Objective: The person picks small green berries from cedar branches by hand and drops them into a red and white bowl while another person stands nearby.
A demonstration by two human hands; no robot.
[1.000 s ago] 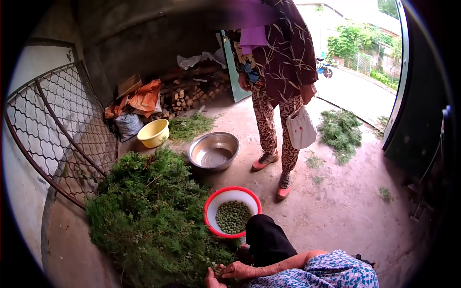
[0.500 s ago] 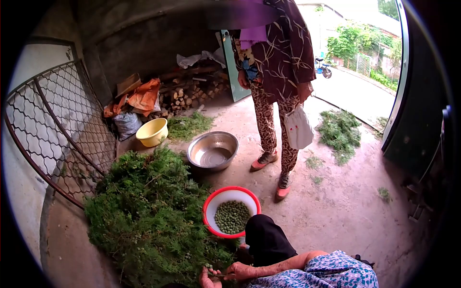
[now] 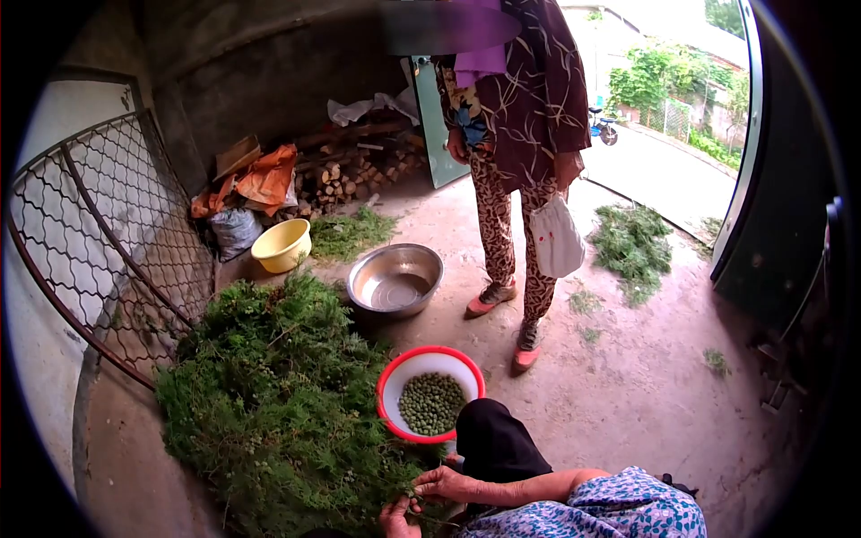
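Note:
Low in the view, at the edge of a big heap of green evergreen branches (image 3: pixel 278 394), my left hand (image 3: pixel 400 518) is closed around a leafy sprig. My right hand (image 3: pixel 445 485) meets it from the right, its fingertips pinched together at the same sprig (image 3: pixel 414 498). What exactly sits between those right fingertips is too small to make out. Just beyond my knee stands a white basin with a red rim (image 3: pixel 384 412), holding many small round green cones (image 3: pixel 431 403).
Behind the red-rimmed basin are a steel basin (image 3: pixel 395 280) and a yellow basin (image 3: pixel 282 246). A person (image 3: pixel 529 179) stands facing me, a white bag (image 3: pixel 557 238) hanging from one hand. Firewood (image 3: pixel 345 175) is stacked at the back; a metal lattice (image 3: pixel 117 224) leans left. Cut greenery (image 3: pixel 631 251) lies near the doorway.
My right hand has lifted slightly up and forward, and my left hand has shifted a little right. Both stay close together at the sprig. The standing person has barely moved.

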